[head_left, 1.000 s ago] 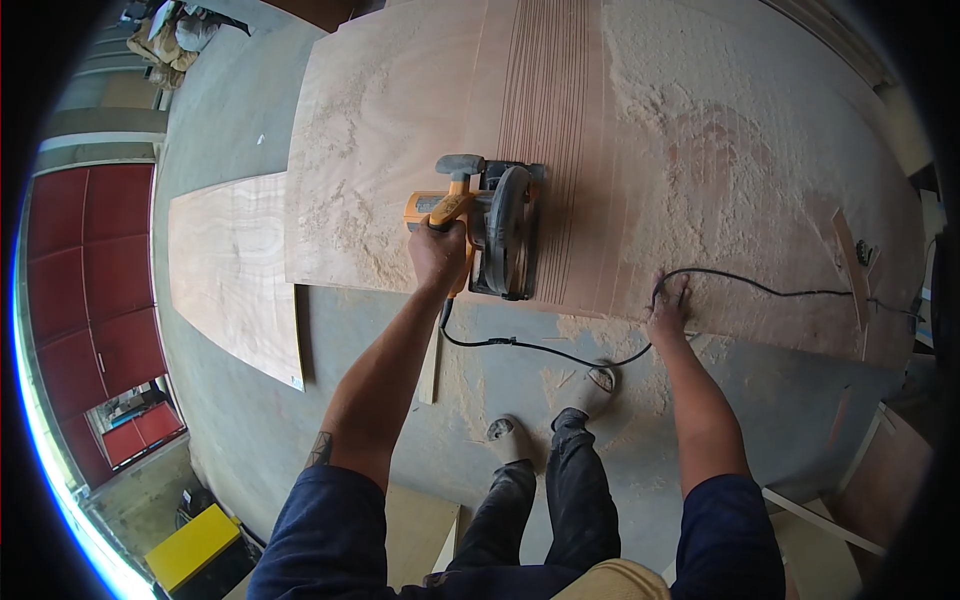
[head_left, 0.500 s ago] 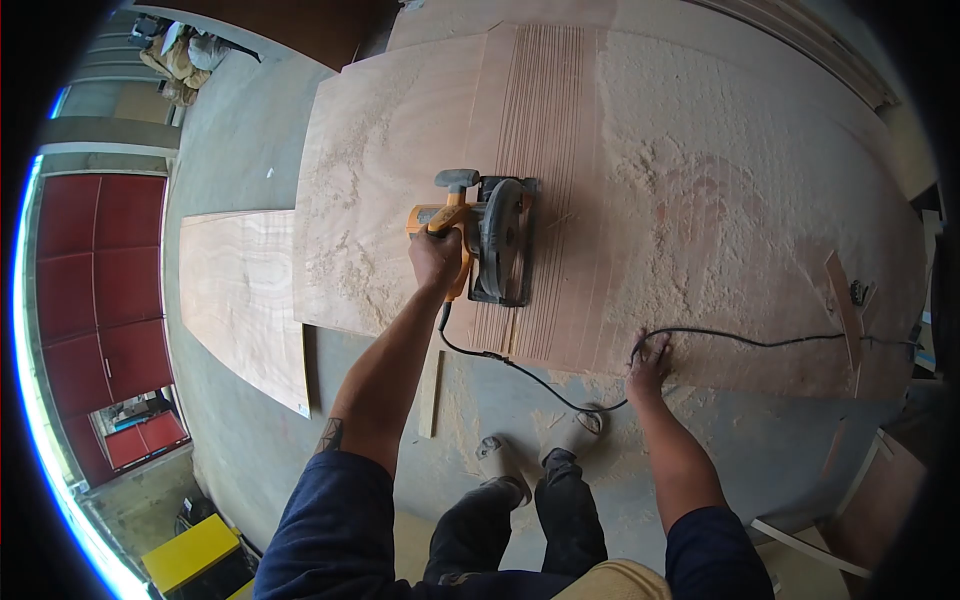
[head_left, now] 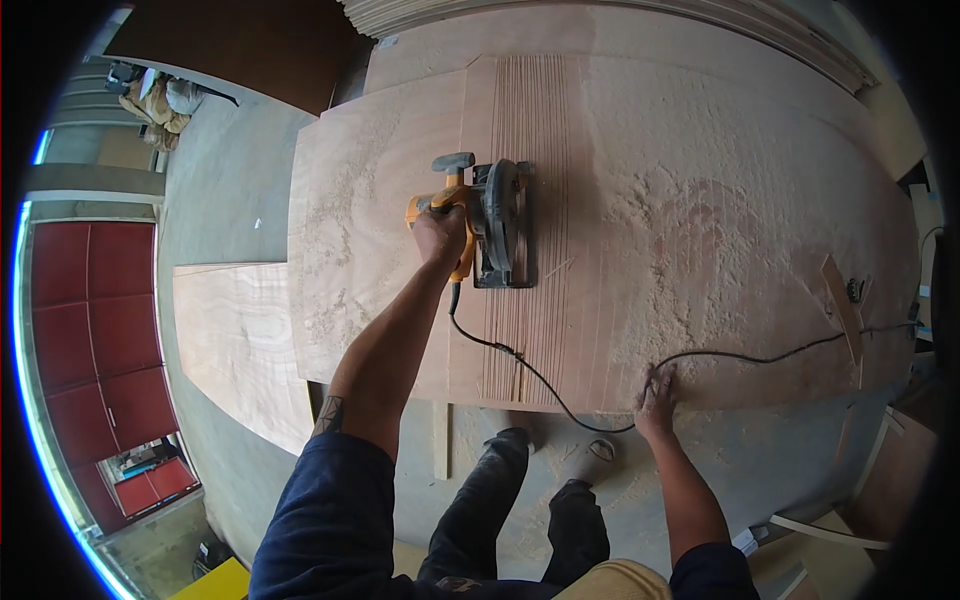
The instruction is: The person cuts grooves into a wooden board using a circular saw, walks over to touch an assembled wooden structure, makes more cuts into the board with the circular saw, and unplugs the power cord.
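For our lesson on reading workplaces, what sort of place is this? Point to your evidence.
Probably a woodworking workshop: a circular saw rests on a large grooved wooden sheet, sawdust lies thick across it, and more sheets are stacked beyond.

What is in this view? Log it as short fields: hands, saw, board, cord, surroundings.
left hand: grips circular saw by its handle
right hand: at near edge of wooden board, beside cord
saw position: on the board, over part of the grooves
sawdust: heaviest right of the grooves
cord route: from saw, past right hand, toward far right
surroundings: pale panel and red panels at left
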`<state>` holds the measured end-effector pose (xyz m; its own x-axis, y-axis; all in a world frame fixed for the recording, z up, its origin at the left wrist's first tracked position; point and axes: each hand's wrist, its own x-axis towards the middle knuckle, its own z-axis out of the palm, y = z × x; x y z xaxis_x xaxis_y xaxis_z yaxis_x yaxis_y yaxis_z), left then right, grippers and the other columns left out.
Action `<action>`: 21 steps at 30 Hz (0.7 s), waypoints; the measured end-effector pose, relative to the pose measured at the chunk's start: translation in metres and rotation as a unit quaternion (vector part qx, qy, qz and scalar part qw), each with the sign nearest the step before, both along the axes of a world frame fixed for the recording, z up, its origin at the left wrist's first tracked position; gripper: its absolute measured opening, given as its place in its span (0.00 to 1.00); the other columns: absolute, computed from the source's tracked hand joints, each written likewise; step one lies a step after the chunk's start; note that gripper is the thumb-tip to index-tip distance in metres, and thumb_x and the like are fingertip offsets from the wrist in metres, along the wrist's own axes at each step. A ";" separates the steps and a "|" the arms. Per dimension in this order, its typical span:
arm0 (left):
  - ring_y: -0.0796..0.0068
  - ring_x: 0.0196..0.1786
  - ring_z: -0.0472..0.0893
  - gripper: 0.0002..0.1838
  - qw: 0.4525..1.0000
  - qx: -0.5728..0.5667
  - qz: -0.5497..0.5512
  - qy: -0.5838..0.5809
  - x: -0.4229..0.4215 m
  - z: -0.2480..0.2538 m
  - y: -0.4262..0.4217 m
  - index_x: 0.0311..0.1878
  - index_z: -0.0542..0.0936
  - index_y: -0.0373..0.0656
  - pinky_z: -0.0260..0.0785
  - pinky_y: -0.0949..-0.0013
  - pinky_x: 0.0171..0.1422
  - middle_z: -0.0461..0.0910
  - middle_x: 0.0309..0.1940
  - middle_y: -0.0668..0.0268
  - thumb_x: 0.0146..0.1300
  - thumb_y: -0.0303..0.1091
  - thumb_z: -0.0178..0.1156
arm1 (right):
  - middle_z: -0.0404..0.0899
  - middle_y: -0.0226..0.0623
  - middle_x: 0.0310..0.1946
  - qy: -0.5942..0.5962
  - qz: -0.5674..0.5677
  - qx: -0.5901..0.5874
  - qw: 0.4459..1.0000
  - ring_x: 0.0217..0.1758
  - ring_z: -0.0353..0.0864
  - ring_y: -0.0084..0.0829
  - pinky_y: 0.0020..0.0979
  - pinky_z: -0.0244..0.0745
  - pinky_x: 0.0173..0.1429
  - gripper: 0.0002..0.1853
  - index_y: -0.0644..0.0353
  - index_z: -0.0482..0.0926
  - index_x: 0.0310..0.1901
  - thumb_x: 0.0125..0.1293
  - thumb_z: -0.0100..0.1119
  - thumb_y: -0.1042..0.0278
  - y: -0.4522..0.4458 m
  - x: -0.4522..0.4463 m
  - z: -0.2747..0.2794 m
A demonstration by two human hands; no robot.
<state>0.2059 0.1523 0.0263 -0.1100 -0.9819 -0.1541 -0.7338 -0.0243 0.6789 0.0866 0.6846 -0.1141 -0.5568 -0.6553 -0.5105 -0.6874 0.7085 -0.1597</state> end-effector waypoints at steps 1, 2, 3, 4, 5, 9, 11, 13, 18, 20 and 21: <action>0.47 0.47 0.88 0.21 1.000 0.000 -0.007 -0.004 -0.005 -0.004 -0.009 0.48 0.84 0.30 0.77 0.55 0.52 0.87 0.39 0.44 0.60 0.40 0.64 | 0.30 0.65 0.83 -0.020 -0.076 -0.009 0.997 0.85 0.33 0.69 0.68 0.47 0.80 0.48 0.46 0.42 0.84 0.72 0.62 0.59 -0.005 0.000 -0.002; 0.47 0.46 0.88 0.21 1.000 -0.002 -0.009 -0.003 -0.009 -0.007 -0.017 0.47 0.85 0.32 0.77 0.54 0.51 0.87 0.39 0.45 0.59 0.41 0.63 | 0.30 0.65 0.83 -0.041 -0.151 -0.015 0.988 0.85 0.33 0.69 0.68 0.46 0.81 0.50 0.46 0.40 0.84 0.70 0.64 0.59 -0.008 0.000 -0.003; 0.47 0.45 0.88 0.21 1.000 -0.006 -0.011 -0.001 -0.013 -0.011 -0.025 0.47 0.86 0.34 0.76 0.53 0.51 0.87 0.38 0.46 0.58 0.41 0.62 | 0.31 0.66 0.82 0.009 -0.163 -0.040 0.986 0.85 0.34 0.68 0.69 0.46 0.80 0.52 0.45 0.37 0.85 0.70 0.64 0.57 -0.009 -0.001 -0.021; 0.47 0.45 0.88 0.21 1.000 -0.007 -0.017 -0.004 -0.019 -0.007 -0.030 0.47 0.86 0.34 0.76 0.53 0.51 0.87 0.38 0.46 0.58 0.41 0.62 | 0.31 0.66 0.82 0.007 -0.169 -0.041 0.985 0.85 0.34 0.68 0.69 0.46 0.80 0.52 0.45 0.37 0.85 0.70 0.64 0.57 -0.028 -0.006 -0.017; 0.48 0.44 0.88 0.20 1.000 -0.006 -0.018 -0.004 -0.025 -0.004 -0.035 0.47 0.86 0.35 0.77 0.54 0.50 0.87 0.38 0.46 0.58 0.41 0.61 | 0.31 0.66 0.82 0.019 -0.197 -0.059 0.978 0.85 0.34 0.68 0.70 0.47 0.80 0.52 0.44 0.36 0.85 0.70 0.64 0.57 -0.050 -0.020 -0.015; 0.54 0.41 0.88 0.19 0.999 0.027 -0.008 0.021 -0.039 -0.014 -0.063 0.47 0.86 0.36 0.77 0.56 0.48 0.87 0.36 0.50 0.59 0.41 0.61 | 0.33 0.66 0.82 0.038 -0.241 -0.075 0.967 0.85 0.34 0.69 0.70 0.49 0.79 0.53 0.42 0.35 0.85 0.71 0.64 0.54 -0.151 -0.085 -0.026; 0.56 0.39 0.88 0.19 1.000 0.017 -0.011 0.017 -0.050 -0.009 -0.072 0.47 0.86 0.36 0.77 0.56 0.47 0.87 0.35 0.50 0.59 0.40 0.61 | 0.33 0.65 0.83 0.051 -0.258 -0.069 0.962 0.85 0.31 0.69 0.70 0.46 0.79 0.54 0.42 0.35 0.85 0.70 0.64 0.46 -0.198 -0.122 -0.042; 0.61 0.31 0.87 0.18 0.999 -0.017 -0.017 0.032 -0.056 -0.022 -0.088 0.46 0.86 0.35 0.78 0.59 0.40 0.87 0.33 0.53 0.60 0.38 0.61 | 0.33 0.63 0.83 0.071 -0.290 -0.053 0.953 0.85 0.32 0.68 0.71 0.43 0.80 0.61 0.51 0.32 0.84 0.65 0.62 0.31 -0.238 -0.157 -0.073; 0.68 0.26 0.84 0.17 0.998 -0.020 -0.020 0.064 -0.080 -0.045 -0.133 0.45 0.86 0.34 0.76 0.63 0.33 0.84 0.28 0.58 0.62 0.38 0.60 | 0.34 0.62 0.84 -0.095 -0.379 0.024 0.920 0.86 0.31 0.63 0.74 0.35 0.79 0.67 0.64 0.37 0.82 0.60 0.60 0.20 -0.328 -0.199 -0.046; 0.69 0.25 0.82 0.18 0.995 0.009 -0.024 0.092 -0.092 -0.042 -0.149 0.46 0.85 0.33 0.75 0.63 0.31 0.83 0.27 0.58 0.62 0.38 0.60 | 0.34 0.62 0.84 -0.161 -0.380 0.060 0.909 0.86 0.29 0.60 0.75 0.32 0.79 0.67 0.67 0.41 0.81 0.59 0.59 0.19 -0.345 -0.200 -0.029; 0.70 0.24 0.81 0.18 0.997 0.005 -0.015 0.075 -0.100 -0.040 -0.155 0.46 0.85 0.32 0.74 0.63 0.29 0.83 0.26 0.59 0.62 0.38 0.60 | 0.34 0.62 0.84 -0.193 -0.378 0.071 0.903 0.87 0.29 0.59 0.75 0.30 0.78 0.68 0.68 0.43 0.81 0.59 0.59 0.19 -0.349 -0.201 -0.027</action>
<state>0.1057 -0.0030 -0.0137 -0.1620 -0.9763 -0.1432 -0.6242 -0.0110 0.7812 -0.1144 0.3351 -0.1409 -0.5802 -0.0757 -0.8109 0.0882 0.9840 -0.1549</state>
